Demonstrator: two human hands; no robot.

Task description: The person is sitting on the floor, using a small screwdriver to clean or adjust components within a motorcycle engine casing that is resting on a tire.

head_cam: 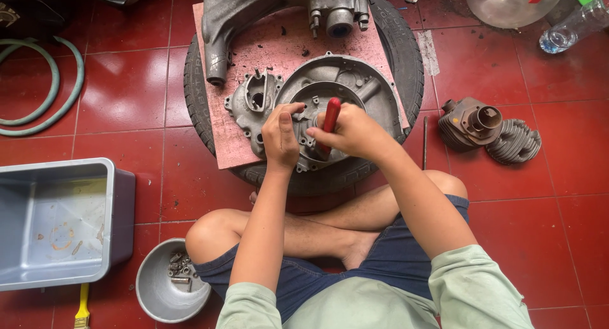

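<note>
Right hand [355, 132] wraps closed around the red-handled screwdriver [330, 116], tip down. Left hand [281, 135], fingers curled, steadies the engine casing [330, 88] just beyond: rigid, likely heavy, greasy cast metal, best gripped at its rim, lying on the tyre [196, 94].

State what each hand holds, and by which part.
The right hand holds a screwdriver by its red handle; the left hand rests on the grey engine casing, holding nothing visible.

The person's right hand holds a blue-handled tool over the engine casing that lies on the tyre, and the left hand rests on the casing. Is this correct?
Not quite: the head view shows the tool's handle is red, not blue. The right hand does hold it over the engine casing on the tyre, and the left hand rests on the casing.
</note>
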